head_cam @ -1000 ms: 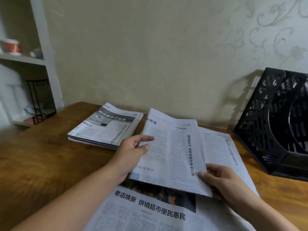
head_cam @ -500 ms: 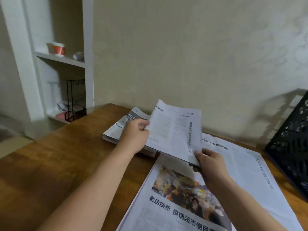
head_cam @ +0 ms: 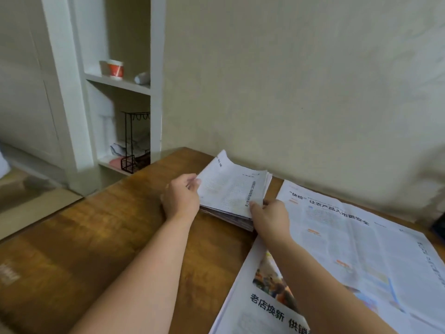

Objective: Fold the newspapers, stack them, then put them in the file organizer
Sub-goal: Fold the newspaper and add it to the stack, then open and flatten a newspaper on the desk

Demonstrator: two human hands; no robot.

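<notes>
Gripping folded newspaper (head_cam: 232, 191) atop stack (head_cam: 231, 219): left hand (head_cam: 181, 198), right hand (head_cam: 271, 218) fingers curled.

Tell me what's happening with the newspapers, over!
Left hand and right hand grip folded newspaper, atop stack. Unfolded newspaper lies alongside. Nothing in the way.

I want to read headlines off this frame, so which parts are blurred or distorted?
Head view: the folded newspaper is soft, its small print unreadable; the large headline on the open newspaper is legible; the table at left is smeared; the wide angle bends the shelf unit.
</notes>
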